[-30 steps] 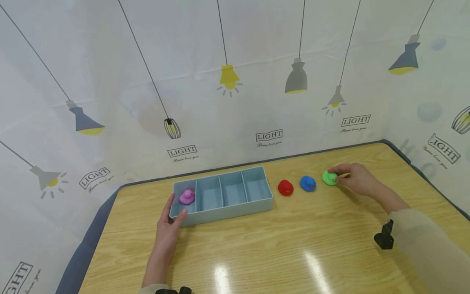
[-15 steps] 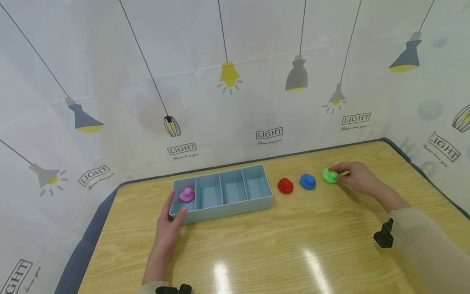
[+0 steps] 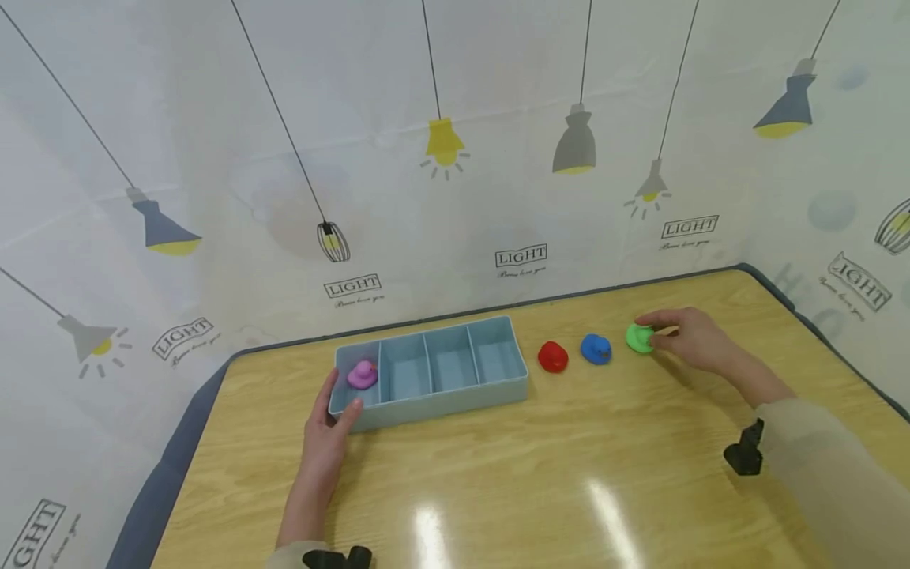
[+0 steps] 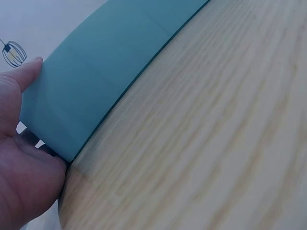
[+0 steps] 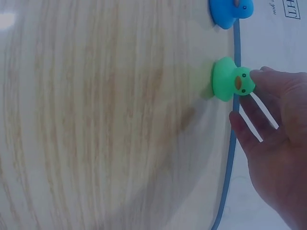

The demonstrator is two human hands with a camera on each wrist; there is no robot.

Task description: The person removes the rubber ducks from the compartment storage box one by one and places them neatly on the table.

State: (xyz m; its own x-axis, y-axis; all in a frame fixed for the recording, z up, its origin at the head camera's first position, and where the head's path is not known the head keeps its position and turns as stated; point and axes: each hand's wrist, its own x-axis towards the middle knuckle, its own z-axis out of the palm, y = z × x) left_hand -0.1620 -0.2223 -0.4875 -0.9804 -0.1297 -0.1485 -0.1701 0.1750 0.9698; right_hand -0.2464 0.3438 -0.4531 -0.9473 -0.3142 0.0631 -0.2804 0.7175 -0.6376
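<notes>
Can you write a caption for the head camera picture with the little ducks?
Right hand touches a green duck; left hand holds the blue tray.
</notes>
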